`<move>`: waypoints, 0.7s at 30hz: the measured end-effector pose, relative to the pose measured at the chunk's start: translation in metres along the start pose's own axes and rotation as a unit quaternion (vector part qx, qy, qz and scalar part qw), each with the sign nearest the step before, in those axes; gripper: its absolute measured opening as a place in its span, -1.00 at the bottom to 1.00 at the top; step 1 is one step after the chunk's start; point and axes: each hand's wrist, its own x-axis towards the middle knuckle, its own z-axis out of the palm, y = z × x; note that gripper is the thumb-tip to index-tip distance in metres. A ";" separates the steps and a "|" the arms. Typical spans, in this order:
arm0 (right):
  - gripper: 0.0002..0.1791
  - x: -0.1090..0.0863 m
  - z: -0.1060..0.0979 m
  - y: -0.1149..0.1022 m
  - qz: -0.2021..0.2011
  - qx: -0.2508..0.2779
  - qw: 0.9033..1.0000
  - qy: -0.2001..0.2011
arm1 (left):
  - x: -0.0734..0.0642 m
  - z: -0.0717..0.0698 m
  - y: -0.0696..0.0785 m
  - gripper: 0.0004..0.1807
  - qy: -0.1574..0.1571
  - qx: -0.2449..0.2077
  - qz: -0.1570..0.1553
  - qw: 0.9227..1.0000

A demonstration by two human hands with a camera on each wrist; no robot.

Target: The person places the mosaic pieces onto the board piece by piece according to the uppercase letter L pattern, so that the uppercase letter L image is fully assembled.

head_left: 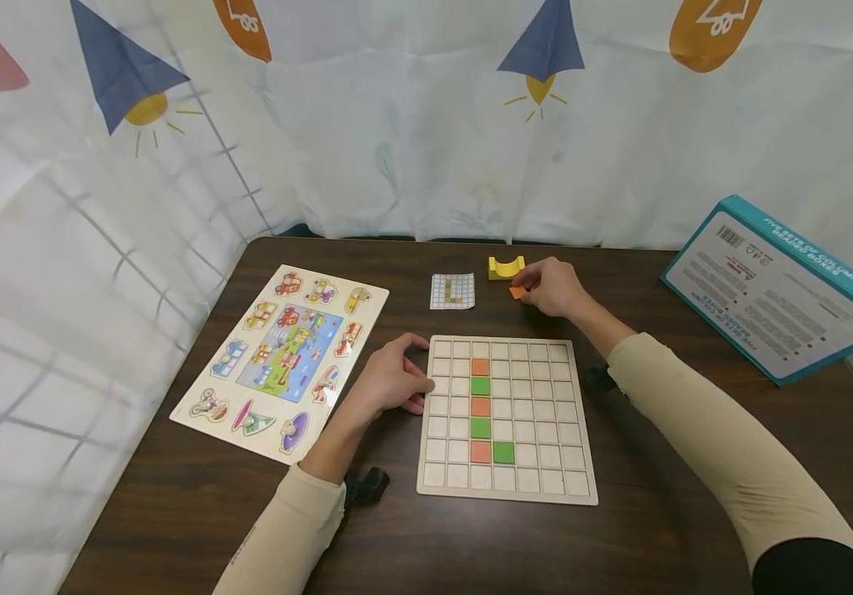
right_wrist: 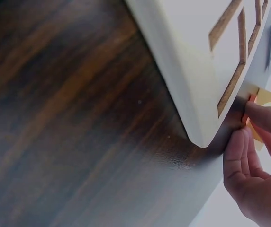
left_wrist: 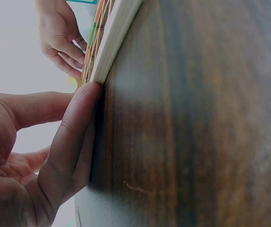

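My left hand (head_left: 393, 380) rests at the left edge of a pale wooden grid board (head_left: 545, 487), its fingertips touching the rim. One column of the board holds alternating orange tiles (head_left: 480, 406) and green tiles (head_left: 480, 427), and another green tile (head_left: 503, 452) sits right of the lowest orange one. Beyond the far edge, my right hand (head_left: 553, 287) pinches a small orange tile (head_left: 518, 292) between thumb and fingers. Just behind that tile stands a yellow block (head_left: 506, 268) with a curved notch. Left of the block lies a small pattern card (head_left: 452, 292) with a coloured grid.
At the left lies a picture puzzle board (head_left: 278, 364) with vehicle and toy pieces, close to my left forearm. A teal and white box (head_left: 783, 289) leans at the right beyond my right arm. Printed curtains (head_left: 426, 124) hang behind the dark wooden table (head_left: 516, 545).
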 end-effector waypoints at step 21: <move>-0.74 -0.020 -0.005 -0.002 -0.015 0.004 1.000 0.017 | 0.000 0.001 -0.001 -0.29 0.001 0.003 0.000 1.000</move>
